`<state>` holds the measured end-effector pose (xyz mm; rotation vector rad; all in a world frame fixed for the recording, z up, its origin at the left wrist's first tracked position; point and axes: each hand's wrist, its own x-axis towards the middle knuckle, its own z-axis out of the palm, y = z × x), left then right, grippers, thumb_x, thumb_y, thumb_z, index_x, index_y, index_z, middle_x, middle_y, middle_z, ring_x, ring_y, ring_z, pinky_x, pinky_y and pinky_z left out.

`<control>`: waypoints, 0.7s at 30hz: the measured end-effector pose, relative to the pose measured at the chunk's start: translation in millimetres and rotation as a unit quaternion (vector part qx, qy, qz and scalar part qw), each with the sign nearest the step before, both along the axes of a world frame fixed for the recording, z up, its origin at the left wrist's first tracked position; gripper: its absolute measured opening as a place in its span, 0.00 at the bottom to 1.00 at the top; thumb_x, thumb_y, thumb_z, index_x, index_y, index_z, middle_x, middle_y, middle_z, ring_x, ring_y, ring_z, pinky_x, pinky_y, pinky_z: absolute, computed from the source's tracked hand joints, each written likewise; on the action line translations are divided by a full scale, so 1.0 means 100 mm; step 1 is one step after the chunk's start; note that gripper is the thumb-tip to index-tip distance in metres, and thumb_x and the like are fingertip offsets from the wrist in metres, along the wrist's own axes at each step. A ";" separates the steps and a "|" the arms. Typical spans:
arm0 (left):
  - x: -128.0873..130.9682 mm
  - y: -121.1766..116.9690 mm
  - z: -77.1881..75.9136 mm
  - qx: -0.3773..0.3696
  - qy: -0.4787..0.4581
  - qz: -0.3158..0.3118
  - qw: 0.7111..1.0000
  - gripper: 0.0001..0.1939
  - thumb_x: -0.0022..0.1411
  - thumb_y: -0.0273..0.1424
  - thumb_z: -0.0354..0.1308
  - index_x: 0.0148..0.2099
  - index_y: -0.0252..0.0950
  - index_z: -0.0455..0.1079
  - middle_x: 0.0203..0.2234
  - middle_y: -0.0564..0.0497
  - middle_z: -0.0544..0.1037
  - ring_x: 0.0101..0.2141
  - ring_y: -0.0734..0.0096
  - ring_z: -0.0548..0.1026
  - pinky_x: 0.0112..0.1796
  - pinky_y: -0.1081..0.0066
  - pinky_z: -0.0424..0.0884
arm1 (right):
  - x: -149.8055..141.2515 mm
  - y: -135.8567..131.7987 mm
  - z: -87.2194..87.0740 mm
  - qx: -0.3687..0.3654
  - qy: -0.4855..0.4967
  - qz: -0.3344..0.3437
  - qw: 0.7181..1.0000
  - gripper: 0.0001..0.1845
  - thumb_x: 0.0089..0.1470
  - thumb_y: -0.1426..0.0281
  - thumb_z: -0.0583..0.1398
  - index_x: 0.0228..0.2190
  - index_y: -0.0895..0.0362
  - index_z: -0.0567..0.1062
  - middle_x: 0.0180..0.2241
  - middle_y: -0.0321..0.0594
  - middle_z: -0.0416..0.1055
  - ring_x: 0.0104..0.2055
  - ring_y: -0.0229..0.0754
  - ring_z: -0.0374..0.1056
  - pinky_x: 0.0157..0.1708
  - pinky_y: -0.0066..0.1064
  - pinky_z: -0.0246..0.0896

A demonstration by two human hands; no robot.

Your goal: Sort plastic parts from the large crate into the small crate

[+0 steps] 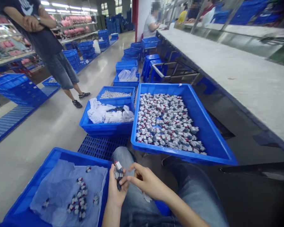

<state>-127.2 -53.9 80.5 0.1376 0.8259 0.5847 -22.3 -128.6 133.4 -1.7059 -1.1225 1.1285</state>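
Note:
My left hand (116, 189) is cupped palm-up over my lap, closed around a few small grey, white and red parts (118, 170). My right hand (145, 181) reaches across to it, fingertips pinching at one of those parts. To the left of my knee stands a blue crate (41, 176) lined with grey cloth, and a loose cluster of the same small parts (79, 198) lies on the cloth. Ahead of my knees a large blue bin (211, 132) holds a thick layer of many such parts (167, 121).
A long white workbench (239, 72) runs along the right. Blue crates with white bags (109, 115) and small pieces line the aisle. A person in shorts (54, 50) stands at left; others sit at the far end. A blue pallet (101, 146) lies underfoot.

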 end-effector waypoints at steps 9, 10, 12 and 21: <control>-0.11 0.18 -0.08 -0.010 0.051 0.185 0.981 0.17 0.59 0.44 0.47 0.31 0.36 0.67 0.24 0.55 0.71 0.26 0.81 0.72 0.30 0.81 0.69 | -0.59 0.30 -0.36 0.016 -0.014 0.021 1.000 0.04 0.49 0.68 0.54 0.28 0.56 0.66 0.22 0.33 0.66 0.25 0.36 0.60 0.25 0.26 0.47; -0.13 0.18 -0.07 -0.004 0.049 0.190 0.981 0.17 0.59 0.44 0.47 0.31 0.36 0.67 0.25 0.55 0.72 0.27 0.82 0.72 0.31 0.81 0.69 | -0.62 0.33 -0.38 0.026 -0.008 0.020 0.999 0.03 0.49 0.70 0.53 0.28 0.56 0.66 0.23 0.33 0.66 0.25 0.36 0.61 0.26 0.26 0.48; -0.23 0.22 -0.06 0.008 0.039 0.189 0.981 0.18 0.58 0.44 0.48 0.31 0.35 0.67 0.24 0.54 0.72 0.26 0.80 0.72 0.31 0.80 0.69 | -0.67 0.40 -0.42 0.041 0.002 0.022 0.999 0.02 0.48 0.72 0.53 0.26 0.56 0.66 0.23 0.33 0.66 0.25 0.35 0.60 0.26 0.26 0.48; -1.59 0.69 -0.92 0.036 0.191 0.262 0.945 0.18 0.64 0.40 0.39 0.32 0.34 0.62 0.21 0.56 0.66 0.22 0.80 0.67 0.26 0.75 0.67 | -0.61 0.31 -0.42 -0.004 0.170 -0.028 0.985 0.13 0.53 0.59 0.52 0.31 0.56 0.64 0.14 0.24 0.54 0.15 0.30 0.52 0.17 0.22 0.46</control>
